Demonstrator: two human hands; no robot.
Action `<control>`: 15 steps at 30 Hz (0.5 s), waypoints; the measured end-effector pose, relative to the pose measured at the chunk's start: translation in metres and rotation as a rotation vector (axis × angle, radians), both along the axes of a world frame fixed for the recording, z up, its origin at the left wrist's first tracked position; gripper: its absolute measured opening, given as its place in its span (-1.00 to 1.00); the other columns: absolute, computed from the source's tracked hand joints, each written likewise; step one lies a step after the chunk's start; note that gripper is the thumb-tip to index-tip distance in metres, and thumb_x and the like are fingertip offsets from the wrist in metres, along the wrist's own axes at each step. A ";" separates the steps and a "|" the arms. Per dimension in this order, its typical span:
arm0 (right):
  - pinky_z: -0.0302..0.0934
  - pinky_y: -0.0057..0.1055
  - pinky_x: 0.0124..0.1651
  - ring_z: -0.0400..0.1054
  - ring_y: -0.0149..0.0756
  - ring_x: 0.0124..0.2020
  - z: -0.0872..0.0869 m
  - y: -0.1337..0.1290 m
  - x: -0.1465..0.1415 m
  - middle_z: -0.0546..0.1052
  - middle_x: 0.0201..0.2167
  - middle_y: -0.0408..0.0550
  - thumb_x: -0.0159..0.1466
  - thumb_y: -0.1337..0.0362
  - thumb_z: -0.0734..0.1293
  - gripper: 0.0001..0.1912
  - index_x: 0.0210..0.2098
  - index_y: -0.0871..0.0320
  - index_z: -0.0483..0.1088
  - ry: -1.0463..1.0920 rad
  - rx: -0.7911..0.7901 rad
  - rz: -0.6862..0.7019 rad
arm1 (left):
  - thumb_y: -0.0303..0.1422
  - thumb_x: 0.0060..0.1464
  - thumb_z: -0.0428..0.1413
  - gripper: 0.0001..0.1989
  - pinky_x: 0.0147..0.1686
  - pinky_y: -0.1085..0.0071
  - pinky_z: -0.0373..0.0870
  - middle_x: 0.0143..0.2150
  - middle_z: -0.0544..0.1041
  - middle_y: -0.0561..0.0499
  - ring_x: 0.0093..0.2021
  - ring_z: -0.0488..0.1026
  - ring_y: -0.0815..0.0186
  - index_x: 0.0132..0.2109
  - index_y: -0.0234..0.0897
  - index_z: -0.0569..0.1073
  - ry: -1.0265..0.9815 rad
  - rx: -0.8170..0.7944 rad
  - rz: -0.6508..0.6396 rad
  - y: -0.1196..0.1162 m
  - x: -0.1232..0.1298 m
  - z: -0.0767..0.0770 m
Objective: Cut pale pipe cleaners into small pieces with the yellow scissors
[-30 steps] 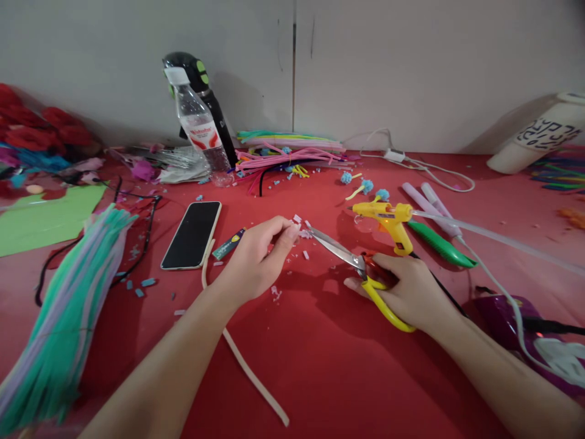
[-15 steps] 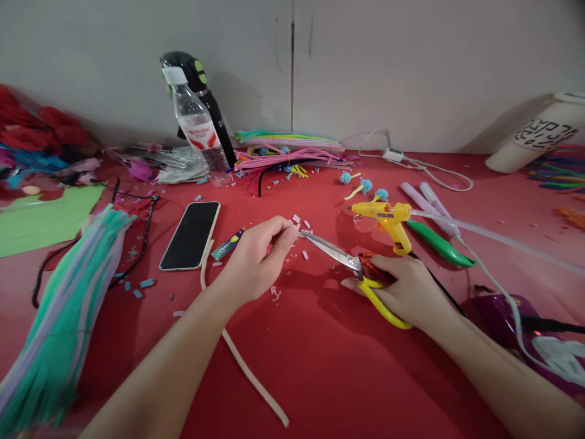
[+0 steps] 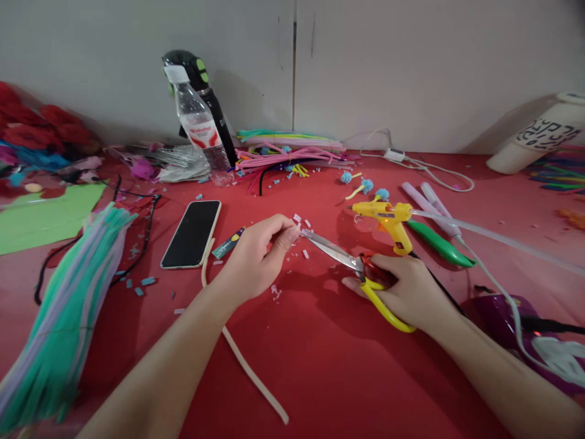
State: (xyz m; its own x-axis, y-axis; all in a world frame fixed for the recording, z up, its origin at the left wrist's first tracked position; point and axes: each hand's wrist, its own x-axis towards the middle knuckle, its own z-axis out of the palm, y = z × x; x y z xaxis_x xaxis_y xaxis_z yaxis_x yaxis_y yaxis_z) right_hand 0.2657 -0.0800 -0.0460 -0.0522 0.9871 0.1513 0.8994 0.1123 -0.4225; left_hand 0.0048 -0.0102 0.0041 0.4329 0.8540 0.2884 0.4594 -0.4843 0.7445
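Observation:
My left hand [image 3: 253, 262] is over the middle of the red table, thumb and forefinger pinched on a tiny pale pink piece [image 3: 299, 229] that the fingertips mostly cover. The scissors [image 3: 336, 251], with one red and one yellow handle, are in my right hand [image 3: 409, 289]. Their blades point left, look nearly closed, and their tips meet the pinched piece. Pale pink scraps [image 3: 306, 254] lie scattered around the tips. Under my left forearm passes a long cream-coloured pipe cleaner [image 3: 256, 378].
A yellow glue gun [image 3: 388, 213] rests beyond my right hand, near a green-handled tool [image 3: 439, 244]. At the left are a phone [image 3: 192, 235] and a bundle of green and lilac pipe cleaners [image 3: 73, 317]. A plastic bottle [image 3: 198, 122] stands at the back.
Both hands stay almost where they were. The scissor blades have closed slightly at the piece, and the whole view has shifted a little.

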 end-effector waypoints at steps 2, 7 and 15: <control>-0.07 -0.45 -0.53 -0.04 -0.46 -0.60 0.001 0.000 -0.001 0.19 -0.69 -0.24 0.10 -0.16 0.37 -0.48 -0.60 0.12 0.17 0.000 0.017 0.001 | -0.31 0.33 -0.05 -0.77 -0.45 0.51 0.16 -0.43 0.35 0.09 -0.44 0.23 0.46 -0.29 -0.29 0.35 -0.001 -0.004 -0.002 0.000 0.000 -0.001; -0.08 -0.43 -0.54 -0.03 -0.45 -0.61 0.003 0.002 -0.002 0.22 -0.69 -0.21 0.13 -0.20 0.33 -0.48 -0.59 0.13 0.25 -0.007 0.048 0.009 | -0.30 0.33 -0.04 -0.78 -0.45 0.50 0.16 -0.43 0.34 0.10 -0.43 0.23 0.46 -0.28 -0.29 0.36 -0.005 -0.018 -0.015 -0.001 -0.001 -0.001; -0.06 -0.41 -0.50 -0.05 -0.44 -0.59 0.000 0.002 0.001 0.19 -0.69 -0.23 0.12 -0.18 0.35 -0.49 -0.60 0.13 0.23 -0.020 0.013 0.000 | -0.31 0.33 -0.04 -0.78 -0.46 0.51 0.16 -0.44 0.33 0.11 -0.45 0.21 0.48 -0.29 -0.30 0.35 -0.016 -0.016 -0.027 0.000 0.000 0.000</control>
State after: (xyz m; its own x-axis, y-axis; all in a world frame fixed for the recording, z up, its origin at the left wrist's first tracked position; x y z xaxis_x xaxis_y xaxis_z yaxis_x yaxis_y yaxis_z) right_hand 0.2671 -0.0779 -0.0464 -0.0553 0.9851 0.1630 0.9075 0.1177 -0.4033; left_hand 0.0044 -0.0102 0.0043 0.4509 0.8469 0.2819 0.4344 -0.4841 0.7596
